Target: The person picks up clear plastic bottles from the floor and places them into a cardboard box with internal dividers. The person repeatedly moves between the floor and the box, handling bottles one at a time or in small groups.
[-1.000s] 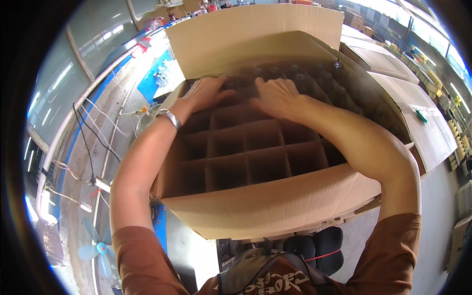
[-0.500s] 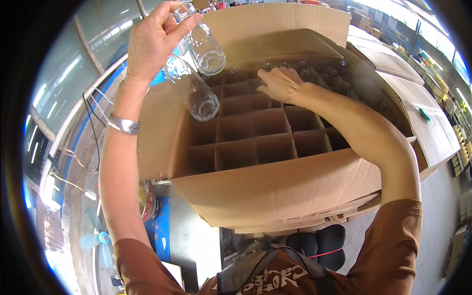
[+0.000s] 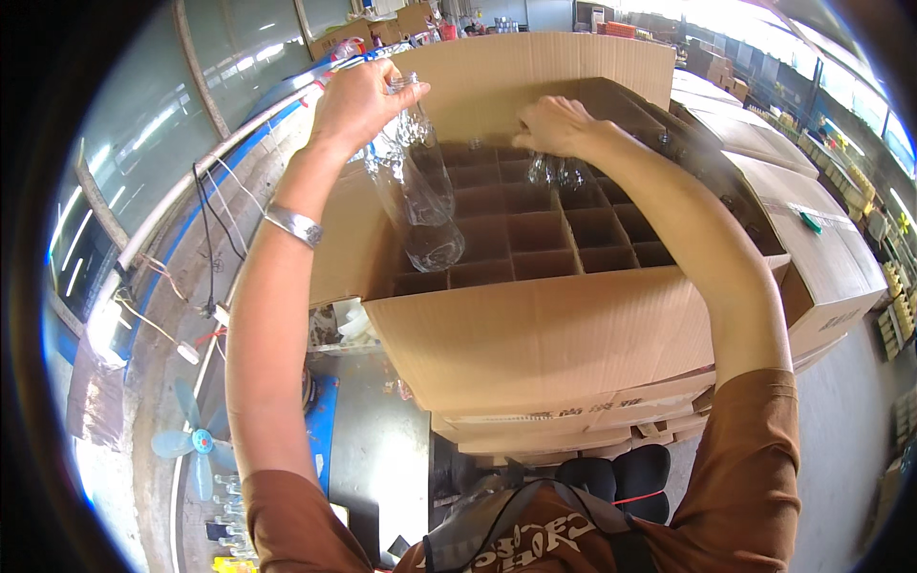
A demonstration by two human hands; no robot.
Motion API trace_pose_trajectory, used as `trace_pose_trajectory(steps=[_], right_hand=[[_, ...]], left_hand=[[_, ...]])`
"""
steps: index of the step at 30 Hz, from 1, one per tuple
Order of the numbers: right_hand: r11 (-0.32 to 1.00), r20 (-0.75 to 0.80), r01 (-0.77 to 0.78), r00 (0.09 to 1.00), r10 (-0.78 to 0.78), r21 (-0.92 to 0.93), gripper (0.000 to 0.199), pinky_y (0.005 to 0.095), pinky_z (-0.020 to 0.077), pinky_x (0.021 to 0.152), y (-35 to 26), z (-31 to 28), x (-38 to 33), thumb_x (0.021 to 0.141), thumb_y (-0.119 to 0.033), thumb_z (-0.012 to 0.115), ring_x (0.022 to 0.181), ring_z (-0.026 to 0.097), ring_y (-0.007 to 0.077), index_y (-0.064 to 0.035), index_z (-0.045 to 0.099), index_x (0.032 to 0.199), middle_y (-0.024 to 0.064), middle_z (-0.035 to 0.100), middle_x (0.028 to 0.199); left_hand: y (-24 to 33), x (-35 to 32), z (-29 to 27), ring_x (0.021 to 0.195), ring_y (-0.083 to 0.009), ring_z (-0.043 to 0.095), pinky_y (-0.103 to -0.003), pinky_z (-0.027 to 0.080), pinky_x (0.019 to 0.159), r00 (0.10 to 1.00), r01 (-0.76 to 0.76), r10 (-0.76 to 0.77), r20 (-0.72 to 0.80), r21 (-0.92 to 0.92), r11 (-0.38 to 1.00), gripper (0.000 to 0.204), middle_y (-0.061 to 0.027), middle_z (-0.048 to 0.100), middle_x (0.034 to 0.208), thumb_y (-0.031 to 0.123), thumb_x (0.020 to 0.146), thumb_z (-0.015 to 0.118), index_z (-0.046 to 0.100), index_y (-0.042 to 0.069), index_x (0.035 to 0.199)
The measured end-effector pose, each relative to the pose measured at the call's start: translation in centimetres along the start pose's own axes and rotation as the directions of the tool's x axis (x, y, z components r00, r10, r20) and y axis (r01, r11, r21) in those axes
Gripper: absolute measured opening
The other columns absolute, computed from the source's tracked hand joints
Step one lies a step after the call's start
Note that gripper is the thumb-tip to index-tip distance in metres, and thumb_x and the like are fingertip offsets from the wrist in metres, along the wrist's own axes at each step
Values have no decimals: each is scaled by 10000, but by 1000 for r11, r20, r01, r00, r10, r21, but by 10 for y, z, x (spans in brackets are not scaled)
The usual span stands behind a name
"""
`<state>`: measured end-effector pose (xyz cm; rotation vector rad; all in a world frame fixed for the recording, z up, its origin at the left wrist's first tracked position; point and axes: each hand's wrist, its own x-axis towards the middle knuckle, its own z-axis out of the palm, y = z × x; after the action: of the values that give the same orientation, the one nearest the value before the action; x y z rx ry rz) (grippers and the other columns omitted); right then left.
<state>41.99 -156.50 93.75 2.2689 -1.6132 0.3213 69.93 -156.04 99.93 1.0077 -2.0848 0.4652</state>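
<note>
Bottles (image 3: 420, 196) now lower, pinched by left hand (image 3: 358, 100); right hand (image 3: 554, 124) apparently grasping bottle necks (image 3: 554, 170).

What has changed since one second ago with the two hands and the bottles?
The left hand left the box and rose, gripping clear glass bottles by their necks. The right hand moved to the far cells, onto more bottles. The box stayed put.

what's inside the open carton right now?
Open carton: cardboard divider grid, near cells look empty. Clear glass bottles stand in far cells under the right hand. Cell bottoms are mostly hidden.
</note>
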Motion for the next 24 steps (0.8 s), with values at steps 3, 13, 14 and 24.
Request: trace_pose_trajectory(steps=[3,13,14,24], right_hand=[[999,38,-22,999,21,23,359,499,526,801,-1,11,0,805,-379,679,928,668,397,-32,717,885,224,686,937],[997,-378,-28,925,52,67,357,358,545,569,36,-120,0,831,-379,668,617,666,192,-29,716,886,126,686,736],[992,-427,-117,895,126,48,309,374,538,588,57,-141,7,791,-321,722,598,658,192,-24,732,876,124,705,727],[872,410,-206,912,7,444,376,232,459,468,40,-99,12,889,-363,661,594,622,130,-31,674,1066,56,643,713]], left_hand=[[-4,-1,-1,502,-160,538,-333,423,512,1000,-6,6,-13,13,1000,480,-41,563,555,528,814,722,684,49,822],[-17,-7,6,643,-239,678,-374,518,634,1000,1,-1,2,65,998,610,-121,667,672,620,798,683,696,16,888],[-18,-7,6,642,-239,675,-374,515,630,1000,8,-7,-3,60,998,612,-120,666,673,621,794,685,695,16,884],[-44,-25,2,570,-181,569,-348,430,558,962,252,-246,118,-38,967,553,-73,605,614,566,773,722,686,20,845]])
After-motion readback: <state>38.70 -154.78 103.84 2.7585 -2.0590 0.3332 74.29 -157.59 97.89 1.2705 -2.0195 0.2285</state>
